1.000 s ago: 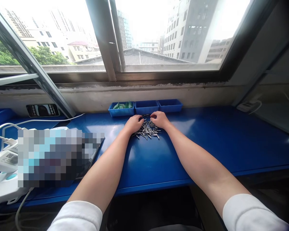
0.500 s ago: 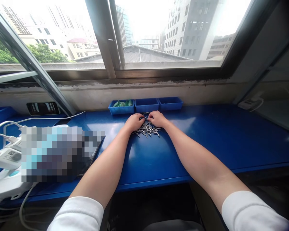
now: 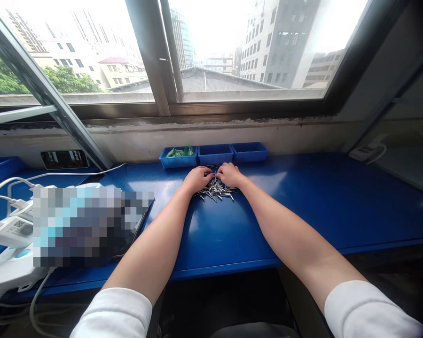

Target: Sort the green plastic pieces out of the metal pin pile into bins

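A pile of thin silvery metal pins, perhaps rivets (image 3: 216, 190), lies on the blue table between my two hands. My left hand (image 3: 198, 178) rests at the pile's left side, fingers curled in and thumb toward the middle. At the right side, my right hand (image 3: 230, 174) has its fingers bent down over the pile, thumb and fingertips together. Both hands' fingertips nearly meet above the far part of the pile. Whatever small piece they pinch is too small and too covered to make out.
Behind the hands, three blue bins stand in a row: the left bin (image 3: 178, 162) holds green-and-white material, beside the middle bin (image 3: 215, 160) and right bin (image 3: 250, 157). A white power strip (image 3: 7, 267) with cables and a phone (image 3: 65, 159) are at left. A window rises behind.
The fingertips of my two hands have come slightly closer together over the pile. The pile and bins look the same.
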{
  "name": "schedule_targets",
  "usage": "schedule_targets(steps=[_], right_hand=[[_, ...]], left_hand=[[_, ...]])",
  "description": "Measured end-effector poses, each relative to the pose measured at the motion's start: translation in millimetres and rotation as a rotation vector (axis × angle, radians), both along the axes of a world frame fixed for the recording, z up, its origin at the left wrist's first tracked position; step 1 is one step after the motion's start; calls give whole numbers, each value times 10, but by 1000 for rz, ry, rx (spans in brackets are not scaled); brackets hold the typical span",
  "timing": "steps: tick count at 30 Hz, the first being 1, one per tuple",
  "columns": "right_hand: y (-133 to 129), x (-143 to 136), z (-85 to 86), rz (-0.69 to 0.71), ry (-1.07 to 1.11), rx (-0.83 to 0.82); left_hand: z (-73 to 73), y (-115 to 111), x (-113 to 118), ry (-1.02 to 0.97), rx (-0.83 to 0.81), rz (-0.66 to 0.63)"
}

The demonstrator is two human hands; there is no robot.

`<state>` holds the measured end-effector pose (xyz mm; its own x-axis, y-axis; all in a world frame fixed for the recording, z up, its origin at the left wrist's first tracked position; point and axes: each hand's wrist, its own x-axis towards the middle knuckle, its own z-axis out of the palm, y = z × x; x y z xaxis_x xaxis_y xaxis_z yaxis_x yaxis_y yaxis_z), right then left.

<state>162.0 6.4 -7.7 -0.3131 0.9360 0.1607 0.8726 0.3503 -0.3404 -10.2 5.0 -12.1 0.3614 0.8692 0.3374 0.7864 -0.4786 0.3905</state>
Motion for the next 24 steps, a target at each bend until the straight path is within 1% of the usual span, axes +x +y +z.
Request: schedule_targets(steps=[3, 7, 10, 14, 19, 24], right_hand=[[-16, -9, 4, -4, -12, -3], [-17, -10, -14, -12, 7, 14], [-1, -4, -39, -21, 43, 28], [-5, 13, -40, -8, 147, 56], [-82, 26, 43, 14, 280, 100], [-87, 34, 57, 48, 437, 111]], left_hand=[[-6, -11, 7, -43, 23, 18], [-19, -18, 9, -83, 73, -26], [-30, -13, -1, -99, 93, -34], [-33, 0, -14, -152, 129, -23], [-14, 5, -13, -220, 175, 17], [29, -22, 9, -205, 158, 45]])
